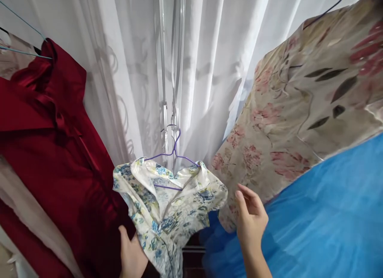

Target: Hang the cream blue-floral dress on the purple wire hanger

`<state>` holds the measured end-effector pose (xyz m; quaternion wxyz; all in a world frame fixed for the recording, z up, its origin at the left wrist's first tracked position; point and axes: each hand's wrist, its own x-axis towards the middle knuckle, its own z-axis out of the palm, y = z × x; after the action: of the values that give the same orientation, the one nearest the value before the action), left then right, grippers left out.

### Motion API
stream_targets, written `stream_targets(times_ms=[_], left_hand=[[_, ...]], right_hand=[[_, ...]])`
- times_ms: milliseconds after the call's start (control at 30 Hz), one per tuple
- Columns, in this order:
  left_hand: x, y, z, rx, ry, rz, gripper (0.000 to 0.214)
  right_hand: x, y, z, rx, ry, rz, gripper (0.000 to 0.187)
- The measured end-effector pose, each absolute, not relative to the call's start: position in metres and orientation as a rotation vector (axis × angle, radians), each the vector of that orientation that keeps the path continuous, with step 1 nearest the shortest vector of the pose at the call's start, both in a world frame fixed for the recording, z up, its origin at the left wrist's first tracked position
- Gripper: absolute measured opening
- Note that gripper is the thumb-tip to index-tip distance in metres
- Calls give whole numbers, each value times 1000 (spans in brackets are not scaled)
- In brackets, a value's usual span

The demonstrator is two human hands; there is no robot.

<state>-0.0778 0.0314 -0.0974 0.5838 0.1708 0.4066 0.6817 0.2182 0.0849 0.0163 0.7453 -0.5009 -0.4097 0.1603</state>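
In the middle hangs a white collared garment [179, 226] with blue, green and yellow flowers. A thin purple wire hanger [174, 152] runs through its shoulders, hooked near white upright bars. At the garment's lower left is my left hand [133, 254], thumb raised; its other fingers are hidden, so a grip cannot be made out. Right of the garment is my right hand [252, 219], raised with fingers loosely bent and a gap between thumb and forefinger. Nothing shows in it. Behind it lies the lower part of a beige floral garment [278, 122].
A dark red garment [60, 158] hangs close on the left, on a pale teal hanger [25, 50]. Bright blue fabric [329, 218] fills the lower right, below the beige garment. White curtains [209, 50] and upright metal bars [163, 50] stand behind.
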Motion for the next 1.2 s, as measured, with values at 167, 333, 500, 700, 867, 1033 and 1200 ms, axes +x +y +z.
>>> stream_targets(times_ms=[167, 333, 500, 700, 867, 1033, 1200], left_hand=[[-64, 17, -114, 448, 1282, 1607, 79], [-58, 6, -106, 824, 1412, 1475, 59], [-61, -14, -103, 815, 1537, 1387, 47], [-56, -24, -100, 943, 1540, 1364, 43], [-43, -42, -116, 1000, 1593, 1230, 34], [-53, -51, -130, 817, 1723, 1290, 34], [-97, -48, -131, 646, 1667, 1521, 35]], right_hand=[[157, 67, -27, -1108, -1429, 848, 34], [98, 47, -61, -1233, -1700, 1043, 38], [97, 42, -66, -1237, -1614, 1063, 38], [103, 25, -58, -1244, -1453, 1117, 35], [118, 18, -51, -1409, -1450, 881, 39], [123, 13, -46, -1420, -1376, 827, 46], [117, 5, -47, -1306, -1263, 988, 44]])
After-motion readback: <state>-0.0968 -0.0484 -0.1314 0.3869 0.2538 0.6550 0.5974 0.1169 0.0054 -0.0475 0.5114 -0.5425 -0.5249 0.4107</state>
